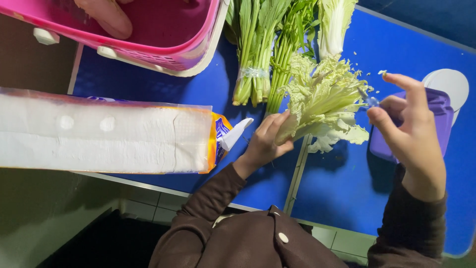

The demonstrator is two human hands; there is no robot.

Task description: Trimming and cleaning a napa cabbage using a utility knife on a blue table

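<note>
On the blue table (342, 193), the left hand (265, 144) grips a frilly pale-green cabbage leaf (322, 101); right hand (409, 134) pinches a scrap.

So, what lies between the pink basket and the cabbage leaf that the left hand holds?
In the head view, tied green vegetable bunches lie between the pink basket and the cabbage leaf.

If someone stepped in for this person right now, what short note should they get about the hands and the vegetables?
Left hand: grips the base of a napa cabbage piece, holding it over the blue table.
Right hand: raised beside the leaf tips, thumb and finger pinched on something tiny; what it is cannot be told.
Nearby: bundled green stalks and another cabbage lie behind, a purple box under the right hand, a pink basket and a pack of white paper to the left.
Done: leaf crumbs lie scattered on the table.
Left: the other greens look untouched.
</note>
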